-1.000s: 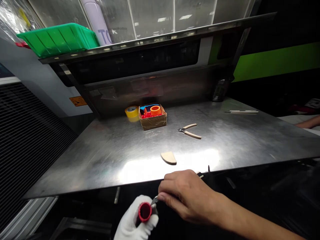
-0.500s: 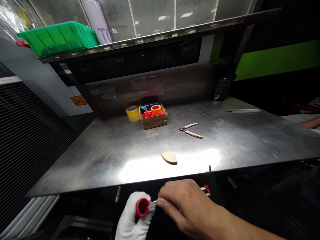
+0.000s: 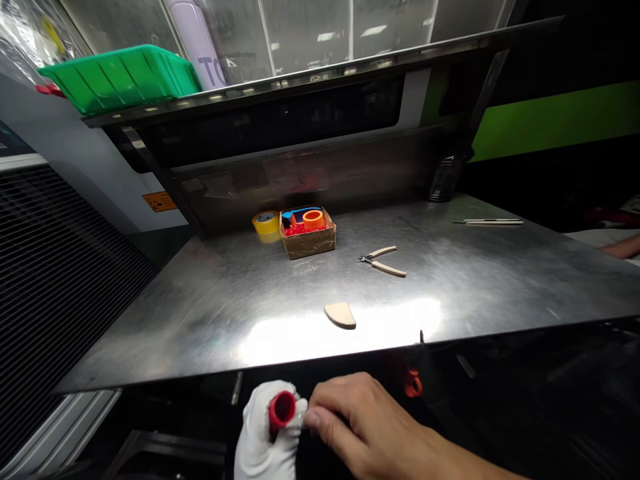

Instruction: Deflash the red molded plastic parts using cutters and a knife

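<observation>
My left hand [image 3: 263, 433], in a white glove, is wrapped round a red hollow cylinder [image 3: 281, 410] whose open end faces up. Bare and to the right of it, my right hand [image 3: 357, 413] has thumb and forefinger pinched together close to the gloved fingertips. What the pinch holds is too small or hidden to make out. Both hands are below the table's front edge. Above them on the metal table [image 3: 200, 320] lies a beige fan-shaped piece [image 3: 341, 315].
Cutters with beige handles [image 3: 384, 261] lie mid-table. Behind are a small box [image 3: 309, 243] of red and orange parts and a yellow tape roll [image 3: 267, 223]. Thin tools [image 3: 493, 221] and a dark bottle [image 3: 444, 179] are at right. A green tray [image 3: 123, 79] sits on the shelf.
My right hand has shifted slightly left, closer to the glove. The thin metal tip seen earlier between the hands no longer shows. The red cylinder has moved slightly left.
</observation>
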Demonstrator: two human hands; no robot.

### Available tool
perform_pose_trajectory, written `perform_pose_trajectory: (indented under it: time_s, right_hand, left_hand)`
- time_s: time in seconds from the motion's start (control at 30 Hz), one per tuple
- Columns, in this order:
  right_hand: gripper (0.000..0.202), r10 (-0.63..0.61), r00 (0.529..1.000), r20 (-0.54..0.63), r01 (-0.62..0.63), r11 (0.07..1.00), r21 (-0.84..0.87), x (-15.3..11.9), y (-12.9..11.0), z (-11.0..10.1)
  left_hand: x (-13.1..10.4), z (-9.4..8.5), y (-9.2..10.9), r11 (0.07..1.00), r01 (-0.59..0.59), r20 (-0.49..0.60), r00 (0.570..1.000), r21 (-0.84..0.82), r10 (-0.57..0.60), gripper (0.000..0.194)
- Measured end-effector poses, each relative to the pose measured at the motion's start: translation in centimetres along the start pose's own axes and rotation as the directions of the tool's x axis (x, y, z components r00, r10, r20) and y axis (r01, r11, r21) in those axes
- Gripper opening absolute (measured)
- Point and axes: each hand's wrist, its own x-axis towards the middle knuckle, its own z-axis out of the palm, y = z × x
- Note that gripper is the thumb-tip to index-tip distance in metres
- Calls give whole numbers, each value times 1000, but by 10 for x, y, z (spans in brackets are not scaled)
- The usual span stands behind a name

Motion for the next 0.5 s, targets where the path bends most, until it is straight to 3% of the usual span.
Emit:
perform_pose_trajectory:
  time_s: [0.13, 0.27, 0.37, 0.5]
  right_hand:
    - [23, 31, 993, -117, -35, 999, -37, 2, 5, 6]
    - [23, -54, 999, 6, 53, 998, 33, 1, 7, 15]
    - [24, -91, 994, 57, 85, 991, 102, 0, 4, 12]
    - [30, 11, 998, -64, -7, 998, 56, 2, 3, -1]
  left_hand:
    - [3, 1, 2, 995, -10, -29, 1000, 96, 13, 28]
    - [4, 6, 4, 999, -16, -32, 999, 41, 17, 34]
    - [3, 8, 6, 998, 36, -40, 999, 43, -34, 38]
    - [2, 8, 13, 984, 174, -32, 984, 36, -173, 40]
